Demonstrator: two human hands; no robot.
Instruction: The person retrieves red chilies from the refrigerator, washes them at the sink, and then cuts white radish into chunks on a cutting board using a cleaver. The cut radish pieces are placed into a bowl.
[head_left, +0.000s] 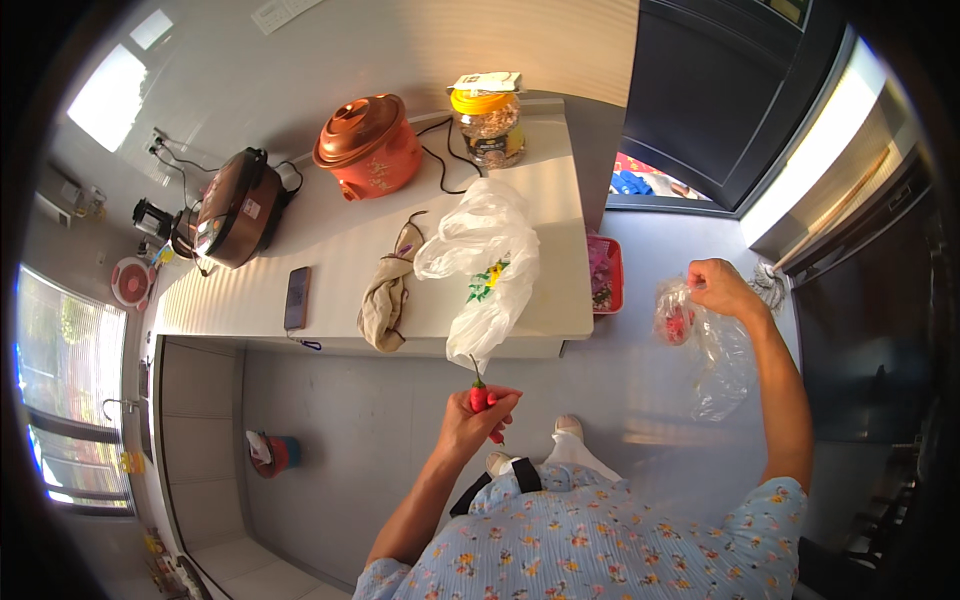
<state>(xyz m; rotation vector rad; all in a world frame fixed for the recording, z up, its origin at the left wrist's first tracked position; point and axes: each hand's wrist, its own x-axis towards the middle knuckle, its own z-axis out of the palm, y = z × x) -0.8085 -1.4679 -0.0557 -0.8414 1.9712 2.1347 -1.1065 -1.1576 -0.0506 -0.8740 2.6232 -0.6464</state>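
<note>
My left hand is closed around red chili peppers; one with a green stem points up toward the counter edge, and a red tip shows below the fingers. Out to the right, my right hand pinches a clear plastic bag above the floor. Something red sits in the bunched part of that bag, under the fingers. On the counter in front of me lies a crumpled white plastic bag with a green and yellow print. Beside it is a beige cloth bag with a cord.
The white counter holds a phone, a rice cooker, a reddish-brown lidded pot and a yellow-lidded jar. A red basket stands beyond the counter's right end. A trash bin is on the floor at left; a mop leans right.
</note>
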